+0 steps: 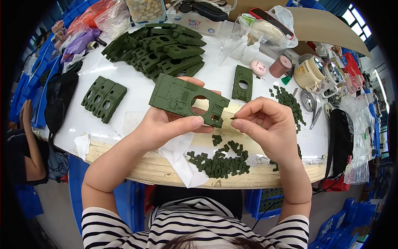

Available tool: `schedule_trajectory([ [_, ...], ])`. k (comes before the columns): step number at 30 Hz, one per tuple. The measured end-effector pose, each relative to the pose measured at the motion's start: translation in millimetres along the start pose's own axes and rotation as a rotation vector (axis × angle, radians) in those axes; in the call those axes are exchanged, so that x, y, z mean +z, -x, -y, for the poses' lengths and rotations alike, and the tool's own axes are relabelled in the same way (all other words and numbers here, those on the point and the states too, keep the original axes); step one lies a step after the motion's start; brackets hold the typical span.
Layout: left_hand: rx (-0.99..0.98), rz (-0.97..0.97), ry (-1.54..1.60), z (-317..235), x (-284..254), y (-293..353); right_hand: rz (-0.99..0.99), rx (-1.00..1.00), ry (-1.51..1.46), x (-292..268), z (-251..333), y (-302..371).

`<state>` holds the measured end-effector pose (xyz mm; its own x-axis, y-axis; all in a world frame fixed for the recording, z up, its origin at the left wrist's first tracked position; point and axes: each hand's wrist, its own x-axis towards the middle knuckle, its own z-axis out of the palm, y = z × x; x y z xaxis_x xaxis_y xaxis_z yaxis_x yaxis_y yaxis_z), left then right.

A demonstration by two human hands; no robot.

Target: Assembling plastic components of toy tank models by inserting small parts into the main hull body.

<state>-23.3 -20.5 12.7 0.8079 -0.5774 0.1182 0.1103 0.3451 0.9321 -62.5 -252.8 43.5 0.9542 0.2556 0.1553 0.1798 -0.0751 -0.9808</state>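
My left hand is closed around a dark green plastic model tank hull, held tilted above the table. A large round hole goes through the hull, and a small recess shows near its right end. Close to that end, my right hand pinches a tiny dark green part between thumb and forefinger, apart from the hull. Below both hands, at the table's front edge, lies a heap of small green plastic pieces. One more hull rests on the table behind my right hand.
A big pile of green hulls fills the far middle; several more hulls stand in a row at left. Small green parts, tweezers and a mug are on the right. Another person's arm shows at far left.
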Motion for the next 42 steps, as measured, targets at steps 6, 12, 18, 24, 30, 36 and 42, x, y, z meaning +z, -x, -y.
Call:
schedule_trajectory([
  [6, -0.055, -0.012, -0.02, -6.5, 6.4, 1.2, 0.009, 0.031, -0.034, 6.7, 4.3, 2.1],
  [12, -0.083, -0.016, 0.018, -6.4, 5.9, 2.6, 0.018, 0.034, -0.059, 6.8, 4.1, 2.6],
  [18, -0.088, 0.004, 0.064, -6.3, 6.7, 3.5, 0.031, 0.043, -0.065, 7.9, 3.5, 4.9],
  [24, -0.078, -0.017, -0.022, -2.3, 7.7, 3.1, 0.016, 0.041, 0.024, 10.1, 7.3, 5.8],
  [30, -0.101, -0.002, -0.019, -4.0, 9.1, 3.9, -0.052, -0.236, 0.284, 9.0, -1.3, 4.5],
  [36, -0.122, 0.018, 0.014, -5.6, 9.3, 4.4, -0.047, -0.208, 0.29, 9.6, -1.4, 4.8],
  [42, -0.13, 0.057, 0.054, -6.5, 7.7, 6.5, -0.033, -0.238, 0.333, 11.7, -0.9, 4.4],
])
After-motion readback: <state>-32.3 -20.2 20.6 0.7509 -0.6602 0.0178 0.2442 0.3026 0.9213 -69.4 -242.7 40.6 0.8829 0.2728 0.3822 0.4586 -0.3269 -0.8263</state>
